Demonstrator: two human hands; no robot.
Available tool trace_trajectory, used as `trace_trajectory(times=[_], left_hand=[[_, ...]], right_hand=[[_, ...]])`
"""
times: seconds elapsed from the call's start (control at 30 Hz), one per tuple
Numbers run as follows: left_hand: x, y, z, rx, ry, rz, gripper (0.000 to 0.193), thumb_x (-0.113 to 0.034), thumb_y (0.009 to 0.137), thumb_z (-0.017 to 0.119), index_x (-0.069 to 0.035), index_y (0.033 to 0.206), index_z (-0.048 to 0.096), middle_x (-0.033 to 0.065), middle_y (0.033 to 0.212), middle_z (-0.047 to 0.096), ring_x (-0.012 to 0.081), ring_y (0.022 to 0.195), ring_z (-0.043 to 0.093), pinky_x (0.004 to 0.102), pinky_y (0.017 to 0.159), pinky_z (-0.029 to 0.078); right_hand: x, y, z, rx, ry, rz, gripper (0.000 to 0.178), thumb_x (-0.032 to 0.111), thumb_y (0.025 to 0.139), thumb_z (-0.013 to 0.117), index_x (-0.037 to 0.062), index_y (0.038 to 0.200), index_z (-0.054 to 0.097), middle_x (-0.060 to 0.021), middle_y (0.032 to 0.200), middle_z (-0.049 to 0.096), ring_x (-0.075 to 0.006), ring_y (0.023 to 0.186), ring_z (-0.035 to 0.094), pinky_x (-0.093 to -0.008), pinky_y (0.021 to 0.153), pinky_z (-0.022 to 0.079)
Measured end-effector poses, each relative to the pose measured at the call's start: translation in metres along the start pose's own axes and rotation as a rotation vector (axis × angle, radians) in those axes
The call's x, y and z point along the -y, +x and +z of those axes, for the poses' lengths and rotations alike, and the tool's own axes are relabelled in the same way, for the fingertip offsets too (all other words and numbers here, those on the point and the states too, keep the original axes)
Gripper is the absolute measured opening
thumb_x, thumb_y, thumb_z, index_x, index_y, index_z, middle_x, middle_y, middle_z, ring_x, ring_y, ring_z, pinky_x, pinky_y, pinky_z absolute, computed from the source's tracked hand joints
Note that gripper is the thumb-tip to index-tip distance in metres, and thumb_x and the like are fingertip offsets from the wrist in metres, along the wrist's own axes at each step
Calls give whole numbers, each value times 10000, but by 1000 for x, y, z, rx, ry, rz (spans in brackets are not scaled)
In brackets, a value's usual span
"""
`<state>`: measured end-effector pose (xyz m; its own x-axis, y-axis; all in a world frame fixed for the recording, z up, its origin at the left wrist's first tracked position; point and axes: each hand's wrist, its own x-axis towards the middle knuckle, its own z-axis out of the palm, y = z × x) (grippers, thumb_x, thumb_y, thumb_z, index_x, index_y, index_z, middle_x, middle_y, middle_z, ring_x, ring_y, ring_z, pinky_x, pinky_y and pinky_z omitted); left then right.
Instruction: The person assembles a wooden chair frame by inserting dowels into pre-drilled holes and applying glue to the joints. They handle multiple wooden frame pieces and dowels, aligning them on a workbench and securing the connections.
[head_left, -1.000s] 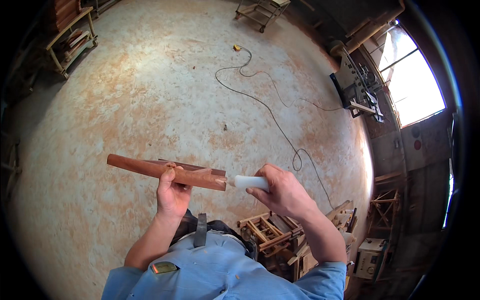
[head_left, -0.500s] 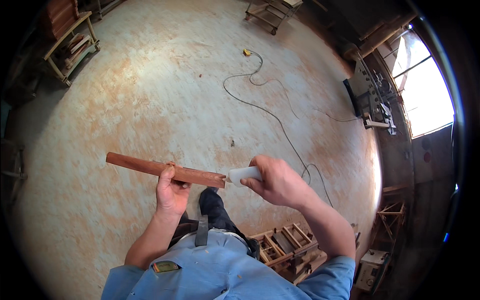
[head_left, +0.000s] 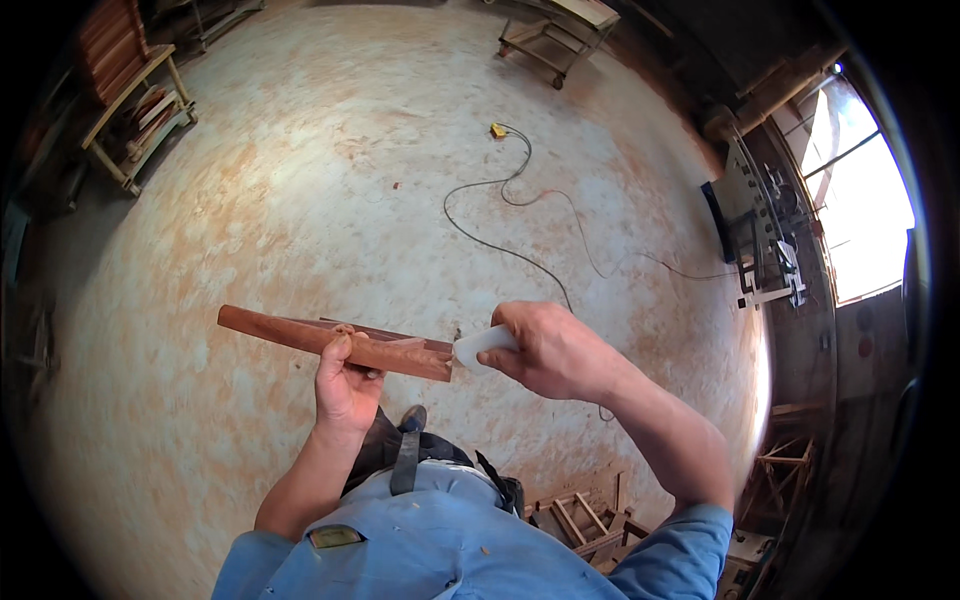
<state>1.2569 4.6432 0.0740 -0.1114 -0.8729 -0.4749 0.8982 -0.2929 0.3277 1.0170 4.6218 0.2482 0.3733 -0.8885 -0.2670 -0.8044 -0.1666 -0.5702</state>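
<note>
My left hand (head_left: 345, 392) grips a reddish-brown wooden bar (head_left: 275, 330) near its middle, thumb on top and fingers underneath. A second strip of the same wood shows behind the bar, partly hidden by it. The bar's right end has a notch cut into it. My right hand (head_left: 555, 350) is wrapped round a white plastic bottle (head_left: 480, 347), tilted so its narrow end points left at the notched end. Whether the tip touches the wood I cannot tell.
A dark cable (head_left: 520, 250) with a yellow socket block (head_left: 498, 130) lies on the floor ahead. A wheeled cart (head_left: 560, 40) stands far off, a stand with stacked wood (head_left: 130, 130) at far left, and a machine (head_left: 755, 210) by the window. Wooden frames (head_left: 585, 520) lie beside me at lower right.
The view has shifted as I step forward. The bottle is tilted more steeply, and more of the second wooden strip shows behind the bar. Both hands keep their holds.
</note>
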Motion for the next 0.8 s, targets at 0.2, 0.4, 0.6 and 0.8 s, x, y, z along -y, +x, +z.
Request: trace_trajectory(times=[0.2,0.4,0.6,0.8], left_hand=[[0,73,34,72,23,-102,160,-207,865,664,-161,1001,593,-7,930,671,134,769,575,308,653,446],[-11,127,80,12,99,-207,168,-203,856,650,-181,989,550,-37,890,590,123,831,533,301,666,390],[-20,175,100,92,121,-277,174,-222,864,664,-189,1018,589,-23,943,651,132,871,574,318,718,444],[-30,205,114,102,129,-284,179,-236,863,667,-187,1015,586,-25,930,644,129,858,569,312,707,432]], right_hand=[[-27,41,-32,-46,-13,100,313,238,851,687,-30,804,531,-248,791,590,-447,830,582,-495,699,457],[-36,77,-66,-81,41,210,322,252,849,695,-29,824,541,-242,795,592,-436,822,583,-489,694,457],[-36,106,-86,-118,64,287,309,242,855,692,-26,830,542,-225,792,590,-421,804,581,-471,683,455],[-35,116,-92,-201,114,318,258,198,847,701,-5,840,541,-188,790,570,-392,772,580,-457,667,458]])
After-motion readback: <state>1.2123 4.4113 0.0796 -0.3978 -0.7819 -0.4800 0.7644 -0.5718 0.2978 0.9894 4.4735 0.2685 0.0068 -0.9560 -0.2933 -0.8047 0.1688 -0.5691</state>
